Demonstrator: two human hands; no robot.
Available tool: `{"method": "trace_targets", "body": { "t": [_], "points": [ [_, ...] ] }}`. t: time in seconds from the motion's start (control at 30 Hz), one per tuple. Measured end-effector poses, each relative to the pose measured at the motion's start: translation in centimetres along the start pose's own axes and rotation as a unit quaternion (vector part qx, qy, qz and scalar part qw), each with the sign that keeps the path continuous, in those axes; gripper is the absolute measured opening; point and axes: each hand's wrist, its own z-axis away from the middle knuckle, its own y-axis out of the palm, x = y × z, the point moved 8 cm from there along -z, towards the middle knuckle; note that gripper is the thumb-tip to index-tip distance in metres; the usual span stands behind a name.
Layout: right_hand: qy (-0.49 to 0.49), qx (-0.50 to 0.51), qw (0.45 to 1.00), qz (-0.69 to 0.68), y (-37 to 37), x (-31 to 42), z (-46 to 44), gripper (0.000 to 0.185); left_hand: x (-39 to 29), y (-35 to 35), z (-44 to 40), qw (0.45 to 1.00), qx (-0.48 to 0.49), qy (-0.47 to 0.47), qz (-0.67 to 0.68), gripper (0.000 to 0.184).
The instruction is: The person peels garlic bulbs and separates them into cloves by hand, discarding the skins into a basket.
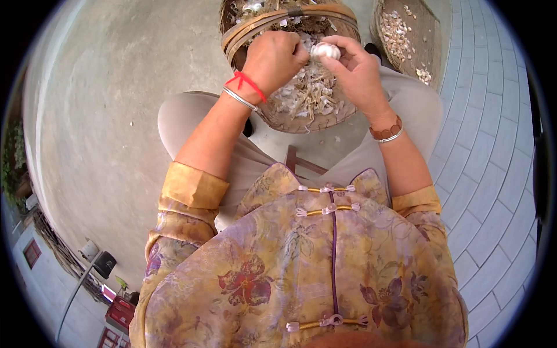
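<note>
Between the thumb and fingers of my right hand [355, 66] is a white garlic bulb [326, 50], held over a woven basket [296, 123]. My left hand [275, 58] is closed just to the left of the bulb, its fingertips curled inward. What those fingers pinch, if anything, is hidden. Dry garlic skins and stalks [313, 95] lie in the basket beneath both hands. The basket's bamboo handle [325, 11] arches across the top, beyond my fingers.
A second woven tray [426, 43] holding many loose garlic cloves [395, 35] lies beyond my right knee. My knees flank the basket. Concrete floor [110, 116] extends to the left and grey tiles [487, 145] to the right. A red object [120, 311] stands at lower left.
</note>
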Motion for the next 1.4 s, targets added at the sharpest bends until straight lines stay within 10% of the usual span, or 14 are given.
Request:
{"method": "trace_targets", "body": {
  "t": [0.37,0.67,1.13,1.4],
  "points": [
    [-0.02,0.013,1.0,0.015,-0.5,0.6,0.0,0.032,-2.1,-0.6,0.1,0.993,0.041,0.024,0.108,0.018],
    [-0.038,0.019,0.99,0.134,-0.4,0.6,0.1,0.032,-2.8,0.4,0.6,0.992,0.048,0.108,-0.055,0.015],
    [-0.027,0.027,0.995,-0.09,-0.4,0.9,-0.2,0.034,-0.5,-0.6,0.6,0.999,-0.012,-0.034,0.011,0.026],
    [-0.017,0.019,0.998,-0.058,-0.5,0.4,0.0,0.034,-2.6,0.0,0.8,0.995,0.053,0.059,0.058,0.026]
  ]
}}
